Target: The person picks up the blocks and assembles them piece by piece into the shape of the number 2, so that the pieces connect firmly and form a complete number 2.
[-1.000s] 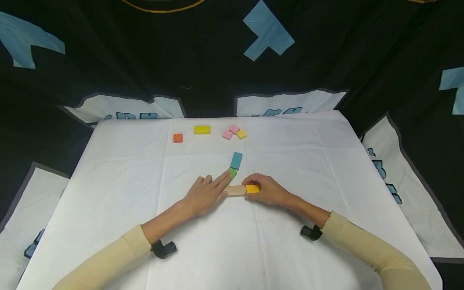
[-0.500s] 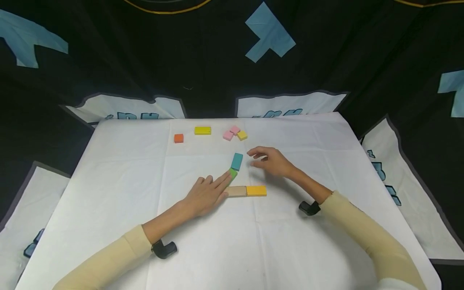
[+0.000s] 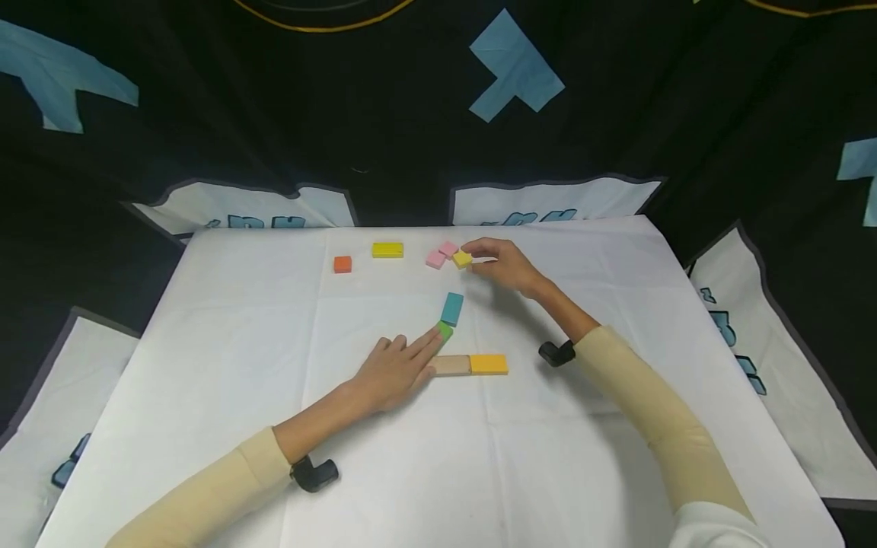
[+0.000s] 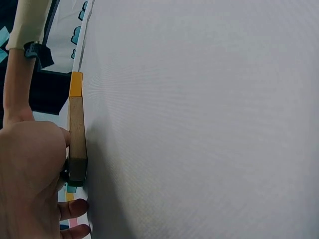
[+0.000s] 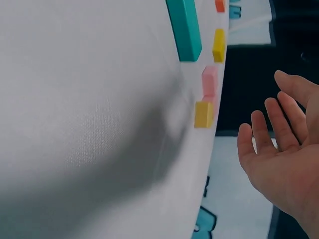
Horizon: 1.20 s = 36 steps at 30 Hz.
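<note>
My left hand (image 3: pixel 392 371) rests on the table with fingers extended, its fingertips on a small green block (image 3: pixel 446 330) and its thumb against a plain wooden block (image 3: pixel 454 366). An amber block (image 3: pixel 489 364) lies end to end with the wooden one. Beyond the green block, touching or nearly touching its far end, is a teal block (image 3: pixel 452 309). Over the far part of the table, my right hand (image 3: pixel 505 266) holds nothing, fingers loosely bent beside a small yellow block (image 3: pixel 462 260). The right wrist view shows a gap between that hand and the yellow block (image 5: pixel 204 114).
Two small pink blocks (image 3: pixel 435 259) lie against the small yellow one. Farther left are a longer yellow block (image 3: pixel 387 250) and an orange block (image 3: pixel 342 264). A white cloth covers the table (image 3: pixel 384 472), and black curtains (image 3: pixel 384 106) hang behind it.
My right hand has let go of the amber block and moved away to the far side, near the small yellow block. The left hand has stayed on the green and wooden blocks.
</note>
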{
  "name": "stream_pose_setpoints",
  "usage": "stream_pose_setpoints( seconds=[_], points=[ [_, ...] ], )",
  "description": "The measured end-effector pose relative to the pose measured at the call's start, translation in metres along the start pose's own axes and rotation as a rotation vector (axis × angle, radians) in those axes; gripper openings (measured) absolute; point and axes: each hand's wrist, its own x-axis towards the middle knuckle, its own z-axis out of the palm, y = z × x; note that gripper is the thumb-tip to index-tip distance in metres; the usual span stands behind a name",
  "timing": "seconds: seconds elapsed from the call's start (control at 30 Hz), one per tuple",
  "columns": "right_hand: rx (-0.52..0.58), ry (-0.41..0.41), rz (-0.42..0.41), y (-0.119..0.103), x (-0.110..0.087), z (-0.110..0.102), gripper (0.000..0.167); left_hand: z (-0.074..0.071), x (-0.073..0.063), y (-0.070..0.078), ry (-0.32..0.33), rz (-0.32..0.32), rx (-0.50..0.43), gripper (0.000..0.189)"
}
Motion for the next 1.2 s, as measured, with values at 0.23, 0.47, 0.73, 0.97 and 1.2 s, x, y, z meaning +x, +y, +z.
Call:
stream_pose_setpoints(
  seconds=[0.23, 0.47, 0.73, 0.97, 1.2],
  points=[
    [-0.018, 0.057, 0.046, 0.022, 0.017, -0.005, 0.039, -0.001, -0.001, 0.002, -0.012, 0.002, 0.018, 0.060],
    [0.011, 0.066, 0.153, 0.039, 0.028, -0.010, 0.042, -0.002, 0.000, 0.002, -0.007, 0.014, 0.026, 0.060],
    [0.027, 0.045, 0.188, 0.052, 0.035, -0.004, 0.045, -0.002, -0.001, 0.002, -0.021, -0.001, 0.016, 0.060],
    [-0.017, 0.038, 0.188, 0.050, 0.042, 0.003, 0.047, -0.002, -0.001, 0.002, -0.019, -0.007, 0.004, 0.059],
    [-0.057, 0.039, 0.199, 0.050, 0.047, 0.007, 0.047, -0.003, -0.002, 0.002, -0.010, -0.007, 0.006, 0.060]
  ],
)
